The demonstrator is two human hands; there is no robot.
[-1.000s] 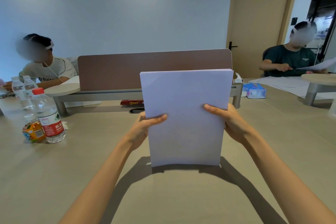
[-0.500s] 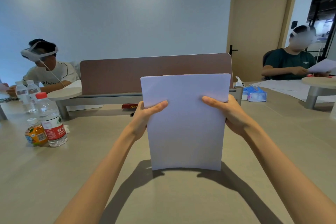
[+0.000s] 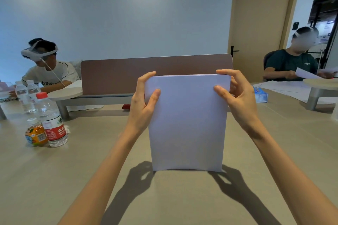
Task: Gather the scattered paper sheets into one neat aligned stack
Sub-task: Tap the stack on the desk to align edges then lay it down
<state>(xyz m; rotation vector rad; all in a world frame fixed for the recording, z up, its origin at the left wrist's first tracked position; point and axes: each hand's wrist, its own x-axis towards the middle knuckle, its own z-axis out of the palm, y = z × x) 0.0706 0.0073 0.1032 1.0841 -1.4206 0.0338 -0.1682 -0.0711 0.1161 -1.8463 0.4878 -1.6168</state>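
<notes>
Both hands have slid up: left hand (image 3: 142,102) and right hand (image 3: 236,97) pinch the stack (image 3: 186,124) at its top corners, long axis upright at frame centre, bottom edge on the bench (image 3: 54,179).

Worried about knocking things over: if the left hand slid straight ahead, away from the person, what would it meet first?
Probably the brown divider panel behind the paper stack; the left hand seems to have bare table before it, though depth is unclear.

There is only one view, from a camera on the person's head. It looks forward toward 12 o'clock and slightly down over the table (image 3: 54,179), close to both forearms; the wall (image 3: 118,14) stands far behind.
</notes>
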